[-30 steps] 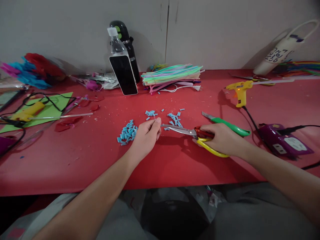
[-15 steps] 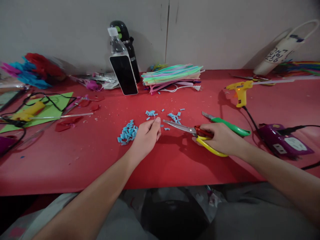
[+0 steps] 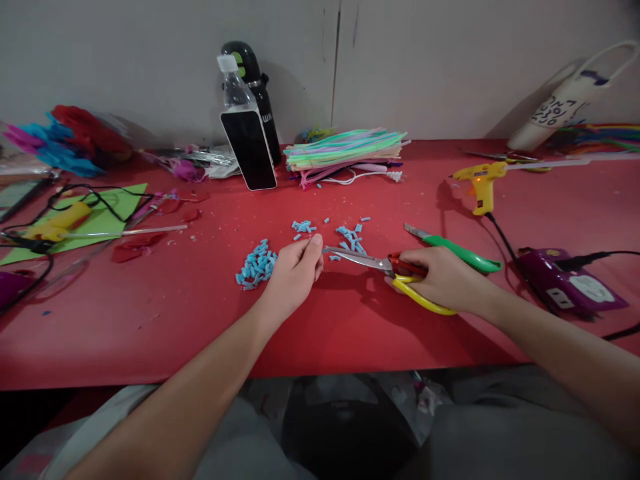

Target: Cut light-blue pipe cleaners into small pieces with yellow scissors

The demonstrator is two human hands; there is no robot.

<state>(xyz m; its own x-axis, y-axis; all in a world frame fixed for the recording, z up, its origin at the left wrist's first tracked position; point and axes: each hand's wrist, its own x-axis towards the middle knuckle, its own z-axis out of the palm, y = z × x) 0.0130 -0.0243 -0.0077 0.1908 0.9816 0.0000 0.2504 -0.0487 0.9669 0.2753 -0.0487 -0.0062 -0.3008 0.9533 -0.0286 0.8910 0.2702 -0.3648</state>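
Note:
My right hand (image 3: 436, 275) is wrapped round the red and yellow handles of a pair of scissors (image 3: 364, 259), whose blades point left. The blade tips lie right beside the fingertips of my left hand (image 3: 299, 267), which is closed in a pinch; what it pinches is mostly hidden, with only a small bluish end showing at the tips. Left of that hand sits a heap of small blue cut pieces (image 3: 256, 265). Smaller groups of blue pieces (image 3: 303, 227) lie beyond the hand and behind the blades.
A green-handled cutter (image 3: 460, 253) lies beyond my right hand. Further right are a yellow glue gun (image 3: 481, 183) and a purple power strip (image 3: 575, 280). At the back stand a phone (image 3: 249, 150), bottles and a bundle of pastel stems (image 3: 350, 148). Another glue gun (image 3: 60, 222) lies left.
The scissor blades have closed up and their tips now meet the fingertips of my left hand. Both hands have hardly moved.

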